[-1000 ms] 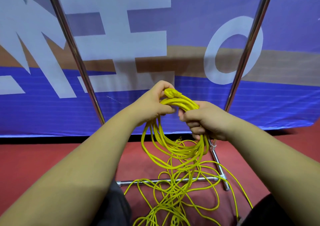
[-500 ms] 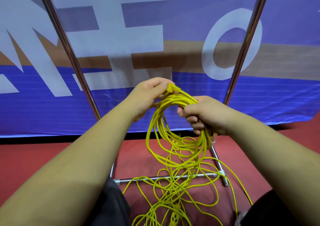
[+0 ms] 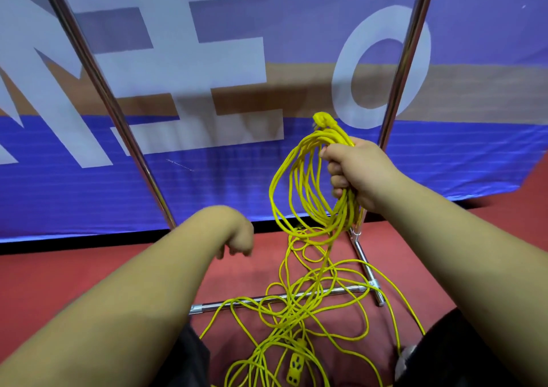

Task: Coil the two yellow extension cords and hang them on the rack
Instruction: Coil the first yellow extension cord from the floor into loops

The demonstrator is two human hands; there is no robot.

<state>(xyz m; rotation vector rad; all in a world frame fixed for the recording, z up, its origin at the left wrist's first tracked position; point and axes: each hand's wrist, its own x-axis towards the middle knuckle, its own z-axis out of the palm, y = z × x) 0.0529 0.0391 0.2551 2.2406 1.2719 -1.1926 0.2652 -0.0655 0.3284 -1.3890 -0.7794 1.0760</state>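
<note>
A: Right grip is closed round the coil, fist at the coil's upper right, loops hanging below it. The plug end sticks up above the fist. Left grip holds nothing, fingers loosely curled, low and to the left of the coil.

B: And the uncoiled part?

A: Loose cord trails from the coil to the floor and lies there in crossing loops. Some strands lie across the rack's base bar. A socket block sits in the heap. Which strands belong to which cord cannot be told.

B: Risks, as judged?

A: Three.
1. The crossing loops may cinch into a knot if slack is pulled up unsorted.
2. Strands over the base bar could catch on it or its corner joint and tug the rack.
3. One fist alone holds the coil and its loops look uneven, so a jerk from a snag could spill some out.

B: Hanging?

A: Not yet done. The coil is in hand, just beside the right upright.
</note>
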